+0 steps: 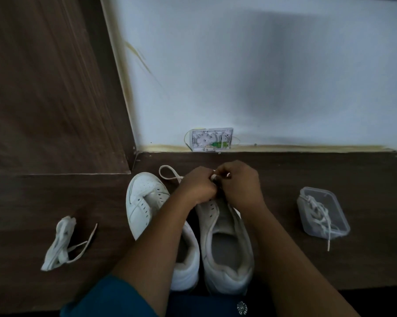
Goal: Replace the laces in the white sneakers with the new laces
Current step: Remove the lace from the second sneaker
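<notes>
dark wood surface (330, 177) — left hand (198, 185) and right hand (239, 184) pinch the lace (167, 173), fingers (225, 177) hiding one sneaker's (227, 239) toe.

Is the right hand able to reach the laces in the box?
Probably, once it lets go: the right hand pinches a lace, but the open box lies to its right, nothing between.

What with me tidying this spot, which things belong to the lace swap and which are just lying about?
Job: left sneaker; right sneaker; lace pinched by left hand and right hand; lace bundle; plastic tub holding laces.
Lying about: wall box with exposed wiring.
</notes>
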`<action>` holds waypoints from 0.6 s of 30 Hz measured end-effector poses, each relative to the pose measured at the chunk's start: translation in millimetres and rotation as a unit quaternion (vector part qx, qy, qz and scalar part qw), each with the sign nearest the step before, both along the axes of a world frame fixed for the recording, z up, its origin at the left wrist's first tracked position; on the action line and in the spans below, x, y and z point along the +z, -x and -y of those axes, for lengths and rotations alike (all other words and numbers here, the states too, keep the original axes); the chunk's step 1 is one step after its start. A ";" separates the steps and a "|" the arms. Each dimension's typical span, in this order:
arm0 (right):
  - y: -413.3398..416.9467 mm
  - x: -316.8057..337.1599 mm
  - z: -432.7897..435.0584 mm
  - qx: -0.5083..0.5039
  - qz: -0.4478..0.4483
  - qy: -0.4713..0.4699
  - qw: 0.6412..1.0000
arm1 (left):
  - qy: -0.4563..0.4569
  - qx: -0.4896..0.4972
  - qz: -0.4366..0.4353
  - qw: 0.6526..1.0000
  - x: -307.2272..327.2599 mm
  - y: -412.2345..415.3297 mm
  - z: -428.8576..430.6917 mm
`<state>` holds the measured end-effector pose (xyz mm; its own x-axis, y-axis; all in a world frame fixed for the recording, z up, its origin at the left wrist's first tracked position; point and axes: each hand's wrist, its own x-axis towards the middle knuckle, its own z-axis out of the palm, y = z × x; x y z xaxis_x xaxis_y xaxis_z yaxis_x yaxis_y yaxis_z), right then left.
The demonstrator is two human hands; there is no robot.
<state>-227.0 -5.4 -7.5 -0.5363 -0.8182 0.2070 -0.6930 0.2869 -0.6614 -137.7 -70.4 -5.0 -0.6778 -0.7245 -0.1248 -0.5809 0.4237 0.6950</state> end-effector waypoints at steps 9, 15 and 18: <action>11.3 9.2 -10.4 0.025 0.031 -0.104 0.994 | -0.180 0.151 -0.225 0.946 -5.8 -2.8 7.1; 4.8 -0.4 -7.1 0.012 -0.104 -0.131 0.986 | -0.236 0.164 -0.255 0.923 -2.6 -4.4 6.3; 5.6 -3.3 -5.1 0.002 -0.061 -0.086 0.994 | -0.209 0.158 -0.208 0.942 -2.9 -7.5 8.4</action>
